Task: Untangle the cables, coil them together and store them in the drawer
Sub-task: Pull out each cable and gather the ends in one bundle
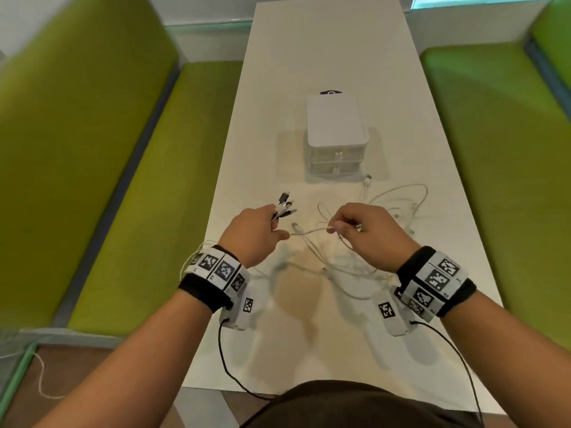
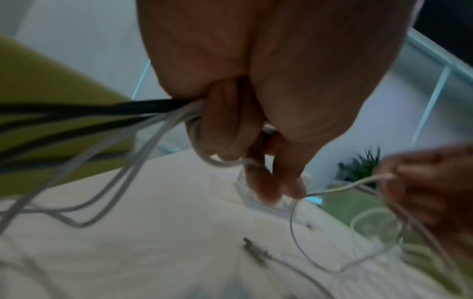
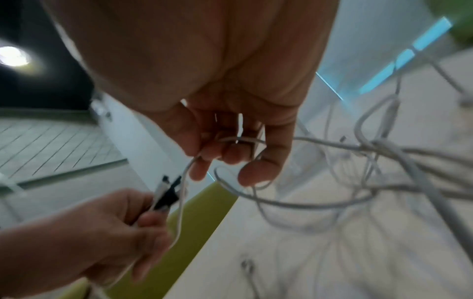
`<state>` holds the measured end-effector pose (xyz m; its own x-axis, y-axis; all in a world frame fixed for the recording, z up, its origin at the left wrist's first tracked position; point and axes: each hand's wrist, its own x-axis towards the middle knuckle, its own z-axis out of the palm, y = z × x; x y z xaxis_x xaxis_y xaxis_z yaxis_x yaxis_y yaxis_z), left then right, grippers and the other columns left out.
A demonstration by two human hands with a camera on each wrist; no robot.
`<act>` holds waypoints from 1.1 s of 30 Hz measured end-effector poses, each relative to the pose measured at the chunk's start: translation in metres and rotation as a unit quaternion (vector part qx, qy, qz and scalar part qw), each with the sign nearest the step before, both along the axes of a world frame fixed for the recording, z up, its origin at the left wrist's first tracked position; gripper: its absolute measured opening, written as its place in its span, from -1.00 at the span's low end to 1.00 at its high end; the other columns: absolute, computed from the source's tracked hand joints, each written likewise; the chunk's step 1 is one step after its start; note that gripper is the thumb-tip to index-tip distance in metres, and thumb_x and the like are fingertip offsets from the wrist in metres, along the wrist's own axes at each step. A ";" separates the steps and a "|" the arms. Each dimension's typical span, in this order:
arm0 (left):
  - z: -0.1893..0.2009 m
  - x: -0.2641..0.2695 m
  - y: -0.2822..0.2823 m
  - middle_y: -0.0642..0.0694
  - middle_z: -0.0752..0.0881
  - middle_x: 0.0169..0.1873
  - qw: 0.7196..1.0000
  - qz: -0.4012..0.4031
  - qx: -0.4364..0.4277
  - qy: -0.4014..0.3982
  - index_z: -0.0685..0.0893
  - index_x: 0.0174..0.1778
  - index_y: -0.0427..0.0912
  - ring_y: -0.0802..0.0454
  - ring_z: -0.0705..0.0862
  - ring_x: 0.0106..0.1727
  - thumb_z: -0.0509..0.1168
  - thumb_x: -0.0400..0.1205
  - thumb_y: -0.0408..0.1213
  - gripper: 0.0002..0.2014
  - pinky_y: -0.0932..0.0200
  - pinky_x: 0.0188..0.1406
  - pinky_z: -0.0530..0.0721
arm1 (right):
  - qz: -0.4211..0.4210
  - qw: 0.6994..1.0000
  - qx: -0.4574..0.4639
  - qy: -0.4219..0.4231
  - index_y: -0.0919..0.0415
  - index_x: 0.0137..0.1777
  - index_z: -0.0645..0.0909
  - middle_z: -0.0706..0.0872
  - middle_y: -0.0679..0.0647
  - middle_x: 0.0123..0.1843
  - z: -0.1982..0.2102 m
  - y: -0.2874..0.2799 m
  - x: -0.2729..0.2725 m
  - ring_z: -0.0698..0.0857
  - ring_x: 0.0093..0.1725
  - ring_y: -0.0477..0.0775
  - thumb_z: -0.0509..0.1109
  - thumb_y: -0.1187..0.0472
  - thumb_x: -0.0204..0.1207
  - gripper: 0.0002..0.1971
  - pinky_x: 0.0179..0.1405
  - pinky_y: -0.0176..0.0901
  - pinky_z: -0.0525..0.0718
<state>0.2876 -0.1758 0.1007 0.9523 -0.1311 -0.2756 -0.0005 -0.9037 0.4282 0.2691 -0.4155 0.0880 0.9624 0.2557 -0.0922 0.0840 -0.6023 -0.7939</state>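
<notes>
We are in the untangling step, with the coiling and storing not yet begun. Our left hand (image 1: 251, 231) has its grip clenched round a bundle of cable ends (image 1: 282, 208) — black and white plugs fan out above the fist, and in the left wrist view the black and white leads run out of the closed fingers. Our right hand (image 1: 367, 231) pinches a single white cable (image 1: 309, 231) between thumb and fingertips, a strand that runs across toward the left hand. The rest of the cables (image 1: 398, 208) lie in a loose white knot on the desk (image 1: 324, 57), just right of and under the right hand, near the front of the small drawer unit (image 1: 336, 134), whose drawers look closed.

To do this well, we judge it best to follow the pinched strand hand over hand toward its free end, letting it slide through a light grip rather than tugging — a hard pull would likely tighten the loops in the pile. The left hand should keep the gathered ends level and together, so each freed cable joins the bundle at the same point. A loose plug (image 1: 295, 225) lies on the desk between the hands; it may catch on other loops as we draw the strand.
</notes>
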 end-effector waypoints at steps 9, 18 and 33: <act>0.003 -0.019 -0.042 0.17 0.71 -0.18 0.985 -0.128 -0.114 -0.033 0.48 -0.03 0.00 0.11 0.65 -0.20 0.37 0.65 -0.08 -0.82 -0.01 -0.07 0.65 | -0.037 0.996 0.066 -0.042 -0.07 -0.01 0.86 0.75 0.05 -0.38 0.001 0.006 -0.005 0.54 -0.45 -0.11 0.54 0.14 0.58 -0.90 -0.30 -0.21 0.54; 0.027 -0.012 -0.014 0.07 0.48 -0.35 0.918 0.005 -0.396 -0.012 0.37 -0.22 -0.11 0.19 0.57 -0.32 0.26 0.70 -0.47 -0.73 0.13 -0.04 0.66 | -0.015 0.999 0.021 0.044 0.02 -0.38 0.68 0.74 0.06 -0.37 0.001 -0.008 -0.002 0.71 -0.29 0.09 0.40 -0.13 0.65 -0.61 -0.12 0.15 0.74; 0.019 -0.021 -0.029 0.12 0.54 -0.23 0.981 -0.156 -0.018 -0.118 0.48 -0.05 -0.06 -0.01 0.58 -0.19 0.42 0.62 -0.14 -0.78 0.02 -0.19 0.50 | 0.021 0.991 -0.125 0.032 -0.10 -0.16 0.67 0.56 -0.16 -0.42 0.012 0.010 0.000 0.53 -0.37 -0.15 0.34 0.05 0.65 -0.84 -0.36 -0.13 0.40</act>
